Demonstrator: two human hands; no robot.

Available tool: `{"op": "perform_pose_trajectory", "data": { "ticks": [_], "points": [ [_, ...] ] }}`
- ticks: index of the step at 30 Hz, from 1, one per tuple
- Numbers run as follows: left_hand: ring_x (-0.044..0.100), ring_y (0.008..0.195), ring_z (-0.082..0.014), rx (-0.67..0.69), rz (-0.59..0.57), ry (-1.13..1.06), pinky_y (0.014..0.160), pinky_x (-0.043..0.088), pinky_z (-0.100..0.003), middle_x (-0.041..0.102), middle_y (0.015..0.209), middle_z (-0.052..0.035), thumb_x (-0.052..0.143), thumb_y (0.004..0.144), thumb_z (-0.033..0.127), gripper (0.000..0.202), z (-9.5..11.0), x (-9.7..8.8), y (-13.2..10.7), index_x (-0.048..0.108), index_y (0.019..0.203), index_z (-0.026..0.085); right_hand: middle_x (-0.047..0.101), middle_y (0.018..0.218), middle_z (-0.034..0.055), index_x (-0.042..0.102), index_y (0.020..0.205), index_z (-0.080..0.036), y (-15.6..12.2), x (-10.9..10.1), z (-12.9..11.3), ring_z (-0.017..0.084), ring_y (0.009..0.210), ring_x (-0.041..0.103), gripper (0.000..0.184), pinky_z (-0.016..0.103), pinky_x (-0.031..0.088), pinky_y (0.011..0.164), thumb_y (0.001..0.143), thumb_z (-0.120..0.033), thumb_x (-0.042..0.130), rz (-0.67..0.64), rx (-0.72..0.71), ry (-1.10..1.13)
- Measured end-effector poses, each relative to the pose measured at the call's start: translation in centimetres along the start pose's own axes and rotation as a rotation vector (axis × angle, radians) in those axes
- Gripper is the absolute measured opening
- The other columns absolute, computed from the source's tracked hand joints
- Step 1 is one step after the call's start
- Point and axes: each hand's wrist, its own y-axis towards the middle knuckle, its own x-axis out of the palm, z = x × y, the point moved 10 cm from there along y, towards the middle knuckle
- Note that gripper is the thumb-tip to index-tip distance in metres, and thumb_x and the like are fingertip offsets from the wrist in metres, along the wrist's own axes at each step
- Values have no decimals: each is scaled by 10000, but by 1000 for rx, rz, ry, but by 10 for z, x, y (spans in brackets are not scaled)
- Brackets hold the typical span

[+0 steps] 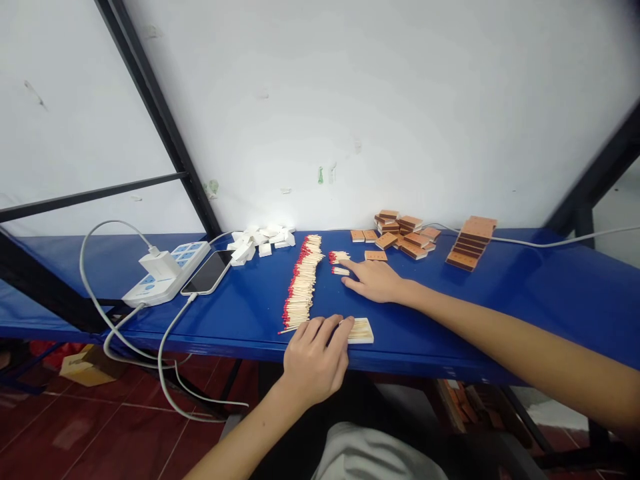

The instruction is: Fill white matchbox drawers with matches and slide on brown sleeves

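Observation:
My left hand (pixel 317 353) lies at the blue table's front edge, its fingers bent over the left end of a white matchbox tray (pixel 362 331) with matchsticks in it. The tray's left part is hidden under those fingers. My right hand (pixel 375 280) reaches in from the right, palm down, index finger and thumb apart. Its index fingertip is at a small bunch of red-headed matches (pixel 340 257), and a smaller group of matches (pixel 341 271) lies just below, near the thumb. To the left of both bunches runs a long row of matches (pixel 303 283), heads mostly facing left.
White empty-looking trays (pixel 263 240) are heaped at the back. Brown matchboxes (pixel 405 233) form a loose pile, and more matchboxes (pixel 473 241) stand stacked on the right. A phone (pixel 207 273) and a power strip (pixel 170 273) with white cables occupy the left. A wall rises behind.

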Motion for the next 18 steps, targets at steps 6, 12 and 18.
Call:
{"op": "perform_pose_trajectory", "data": {
  "ticks": [6, 12, 18],
  "points": [
    [613, 957, -236, 7, 6, 7, 829, 472, -373, 689, 1172, -93, 461, 934, 201, 393, 1, -1, 0, 566, 1309, 146, 719, 1137, 149, 441, 1479, -238, 2, 0, 2, 312, 1032, 679, 562, 358, 460, 807, 1002, -505, 310, 1, 4, -12],
    [612, 959, -232, 4, 4, 7, 835, 472, -372, 691, 1168, -91, 457, 939, 198, 388, 0, 0, 0, 568, 1307, 147, 713, 1161, 154, 428, 1494, -227, 1, 1, 0, 318, 1039, 675, 576, 357, 461, 801, 1001, -499, 305, -5, -13, -32],
    [613, 966, -230, 3, 5, 11, 847, 480, -369, 689, 1169, -95, 459, 934, 202, 396, 0, 0, 0, 568, 1311, 152, 720, 1142, 146, 440, 1483, -237, 2, 1, 1, 314, 1013, 682, 569, 357, 463, 799, 1002, -510, 307, -4, -11, -21]
  ]
}}
